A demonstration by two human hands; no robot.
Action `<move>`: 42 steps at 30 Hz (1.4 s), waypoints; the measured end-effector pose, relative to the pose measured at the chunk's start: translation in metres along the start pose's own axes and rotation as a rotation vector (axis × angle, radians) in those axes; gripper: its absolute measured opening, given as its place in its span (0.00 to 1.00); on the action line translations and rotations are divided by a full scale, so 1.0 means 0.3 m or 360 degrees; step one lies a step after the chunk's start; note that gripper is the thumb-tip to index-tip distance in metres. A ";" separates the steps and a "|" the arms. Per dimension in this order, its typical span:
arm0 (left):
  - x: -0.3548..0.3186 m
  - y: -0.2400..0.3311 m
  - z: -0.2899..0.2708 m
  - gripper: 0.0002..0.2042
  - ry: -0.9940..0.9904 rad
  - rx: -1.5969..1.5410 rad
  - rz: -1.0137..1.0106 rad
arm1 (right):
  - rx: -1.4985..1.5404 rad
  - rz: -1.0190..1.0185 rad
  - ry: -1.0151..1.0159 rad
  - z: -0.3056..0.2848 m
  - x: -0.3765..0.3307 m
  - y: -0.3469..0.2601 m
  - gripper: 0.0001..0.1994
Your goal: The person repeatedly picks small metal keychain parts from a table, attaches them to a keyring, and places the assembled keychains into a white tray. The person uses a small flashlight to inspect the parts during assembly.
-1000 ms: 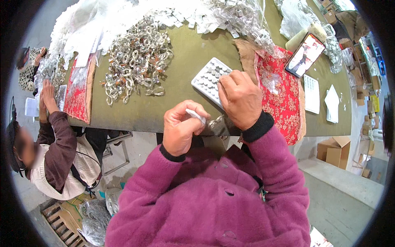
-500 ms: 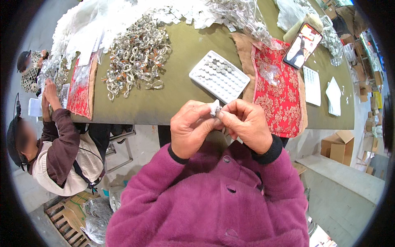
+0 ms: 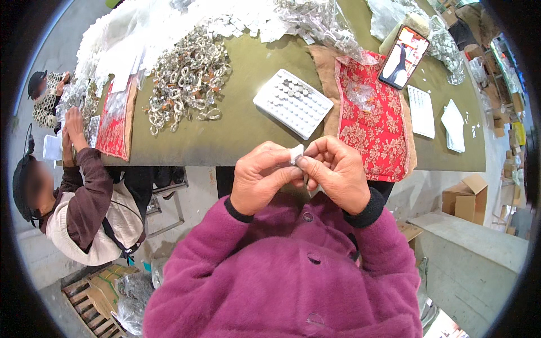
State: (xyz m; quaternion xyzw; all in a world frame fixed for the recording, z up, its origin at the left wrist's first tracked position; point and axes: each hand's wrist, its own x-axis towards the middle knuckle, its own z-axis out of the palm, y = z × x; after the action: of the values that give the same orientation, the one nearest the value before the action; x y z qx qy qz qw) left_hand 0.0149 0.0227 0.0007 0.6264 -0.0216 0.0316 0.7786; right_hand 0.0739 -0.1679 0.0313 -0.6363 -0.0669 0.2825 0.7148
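Note:
Just off the table's near edge, my left hand (image 3: pixel 260 179) and my right hand (image 3: pixel 333 173) meet fingertip to fingertip. Between the left thumb and forefinger is a small white piece (image 3: pixel 296 153), like a scrap of tissue or cloth. My right thumb and forefinger pinch at its lower side, where something small and silvery partly shows; the fingers hide its shape. Beyond my hands lies a white tray (image 3: pixel 304 121) with rows of small cups, several holding round metallic pieces toward its far side.
Left of the tray is a heap of clear-wrapped loops (image 3: pixel 189 84). A red floral cloth (image 3: pixel 375 129) lies to the right, with a phone (image 3: pixel 404 56) propped beyond it. White cards (image 3: pixel 452 127) rest farther right. A co-worker's hands (image 3: pixel 73 129) are busy at the left.
The view has shifted slightly, so the table's things sit a little farther left. Both hands stay together, with the fingers slightly readjusted around the small white piece.

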 end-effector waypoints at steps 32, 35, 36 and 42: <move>0.001 0.021 -0.013 0.17 0.0313 -0.0290 -0.0270 | -0.0207 -0.0051 0.0159 -0.005 -0.026 -0.011 0.07; -0.007 0.026 0.030 0.17 0.0260 -0.0111 -0.0140 | 0.0048 -0.0110 0.0105 0.010 -0.050 0.010 0.07; -0.007 0.027 0.042 0.17 0.0258 -0.0023 -0.0078 | 0.0106 -0.0112 0.0097 0.013 -0.054 0.014 0.06; -0.030 0.037 0.068 0.16 0.0092 0.0598 0.0391 | 0.0061 -0.0083 0.0078 -0.006 -0.078 0.037 0.08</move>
State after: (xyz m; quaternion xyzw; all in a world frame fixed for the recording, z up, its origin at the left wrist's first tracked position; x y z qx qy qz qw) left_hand 0.0052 0.0051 0.0153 0.7520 -0.0690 0.1476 0.6387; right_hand 0.0518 -0.1805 0.0267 -0.6272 -0.0603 0.2493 0.7354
